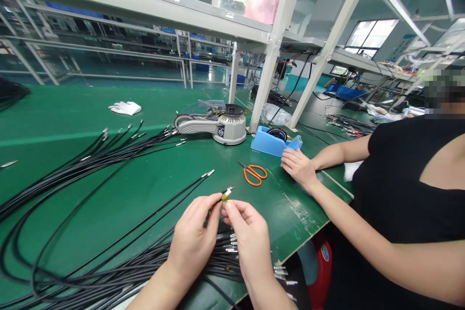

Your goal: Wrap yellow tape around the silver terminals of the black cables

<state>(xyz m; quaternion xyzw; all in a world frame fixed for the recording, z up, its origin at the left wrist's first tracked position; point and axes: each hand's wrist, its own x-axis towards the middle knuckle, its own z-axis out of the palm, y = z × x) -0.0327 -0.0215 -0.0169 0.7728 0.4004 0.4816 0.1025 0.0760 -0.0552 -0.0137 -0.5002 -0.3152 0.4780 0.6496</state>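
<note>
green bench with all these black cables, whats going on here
A person's left hand and right hand are pinching the end of a black cable, which has a yellow band near its metal tip. Bundles of metal-tipped black cables lie across the green workbench. A co-worker's hand rests by a blue tape dispenser, near orange-handled scissors. Farther back stands a grey-and-white electric tape dispenser.
</note>
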